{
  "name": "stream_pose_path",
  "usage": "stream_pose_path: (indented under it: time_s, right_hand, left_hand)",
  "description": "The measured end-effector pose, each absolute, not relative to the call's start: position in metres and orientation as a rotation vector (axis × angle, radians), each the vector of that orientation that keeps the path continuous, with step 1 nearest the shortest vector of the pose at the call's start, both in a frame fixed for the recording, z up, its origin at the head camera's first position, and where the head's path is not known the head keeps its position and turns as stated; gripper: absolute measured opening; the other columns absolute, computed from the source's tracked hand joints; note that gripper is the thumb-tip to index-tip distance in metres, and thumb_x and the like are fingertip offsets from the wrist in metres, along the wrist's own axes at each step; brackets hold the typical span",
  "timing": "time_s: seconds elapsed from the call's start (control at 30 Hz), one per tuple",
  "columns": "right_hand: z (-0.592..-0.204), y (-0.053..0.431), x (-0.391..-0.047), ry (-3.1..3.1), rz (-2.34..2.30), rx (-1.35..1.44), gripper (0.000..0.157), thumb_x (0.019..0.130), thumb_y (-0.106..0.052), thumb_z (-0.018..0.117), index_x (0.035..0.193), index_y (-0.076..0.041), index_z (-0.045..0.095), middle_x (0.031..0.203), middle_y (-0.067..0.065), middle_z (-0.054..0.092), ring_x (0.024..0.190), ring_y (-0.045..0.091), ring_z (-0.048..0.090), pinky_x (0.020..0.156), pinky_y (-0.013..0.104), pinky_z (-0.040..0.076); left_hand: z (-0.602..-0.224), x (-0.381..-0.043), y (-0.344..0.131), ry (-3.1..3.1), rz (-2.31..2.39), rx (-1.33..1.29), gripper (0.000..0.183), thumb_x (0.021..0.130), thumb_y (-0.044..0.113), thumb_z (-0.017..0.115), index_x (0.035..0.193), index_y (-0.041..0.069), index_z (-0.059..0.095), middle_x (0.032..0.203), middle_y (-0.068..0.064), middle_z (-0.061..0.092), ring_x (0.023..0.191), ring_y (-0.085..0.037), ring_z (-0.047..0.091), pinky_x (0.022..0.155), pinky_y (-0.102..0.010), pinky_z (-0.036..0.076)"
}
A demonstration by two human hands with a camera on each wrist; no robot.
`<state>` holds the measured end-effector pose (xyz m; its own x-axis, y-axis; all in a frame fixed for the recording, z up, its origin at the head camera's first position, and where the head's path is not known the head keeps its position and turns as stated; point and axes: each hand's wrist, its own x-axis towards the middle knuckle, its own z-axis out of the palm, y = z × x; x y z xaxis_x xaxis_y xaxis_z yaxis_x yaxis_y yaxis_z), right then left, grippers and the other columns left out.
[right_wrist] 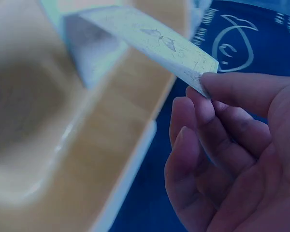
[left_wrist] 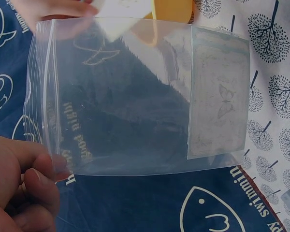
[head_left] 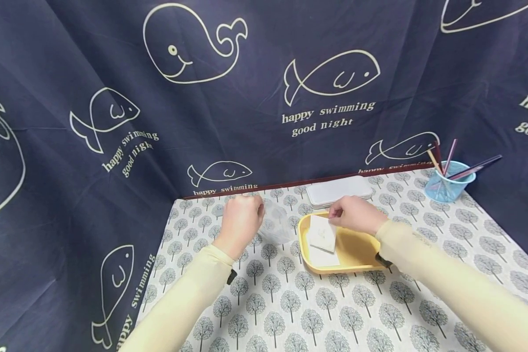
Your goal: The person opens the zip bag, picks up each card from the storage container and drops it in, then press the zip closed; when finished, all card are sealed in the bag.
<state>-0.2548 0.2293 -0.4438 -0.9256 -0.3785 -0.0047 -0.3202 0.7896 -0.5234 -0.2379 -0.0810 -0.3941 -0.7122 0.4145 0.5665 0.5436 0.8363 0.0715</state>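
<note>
My left hand (head_left: 242,222) pinches a clear zip bag (left_wrist: 130,106) at a corner of its zip edge. Inside the bag, at the end away from the zip, lies a flat pale card (left_wrist: 220,94) printed with a butterfly. Between thumb and fingertips, my right hand (head_left: 356,214) holds the end of a white butterfly-printed card (right_wrist: 159,41), tilted over the left part of a yellow tray (head_left: 356,266). Another white piece (head_left: 323,257) lies in the tray, partly hidden beneath the held card.
Behind the tray is a white case (head_left: 340,190). A blue mesh cup (head_left: 449,188) with several pens and pencils stands at the back right. The tree-patterned cloth (head_left: 312,320) covers the table, and a dark blue fish-print curtain (head_left: 255,112) hangs behind it.
</note>
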Motion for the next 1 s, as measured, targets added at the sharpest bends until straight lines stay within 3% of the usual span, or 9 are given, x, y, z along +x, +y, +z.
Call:
stream_pose_path:
  time_s: [0.63,1.0]
  right_hand:
    - [-0.358,0.201,-0.214,3.173,-1.234,-0.571,0.01,0.086,-0.013,0.069,0.081,-0.021,0.071,0.074,-0.007,0.066,0.069,0.013,0.061,0.064,0.027,0.047]
    - [-0.343,0.175,-0.202,3.147,-1.413,-0.688,0.013,0.087,-0.01,0.07,0.08,-0.021,0.071,0.074,-0.009,0.067,0.065,0.01,0.062,0.059,0.025,0.049]
  left_hand:
    - [-0.393,-0.239,-0.079,-2.474,-0.271,-0.687,0.011,0.087,0.006,0.08,0.077,0.008,0.076,0.069,-0.005,0.072,0.059,-0.027,0.069,0.057,-0.04,0.058]
    - [-0.394,-0.239,-0.078,-2.449,-0.273,-0.684,0.011,0.086,0.007,0.08,0.076,0.008,0.076,0.069,-0.006,0.073,0.059,-0.029,0.069,0.056,-0.041,0.057]
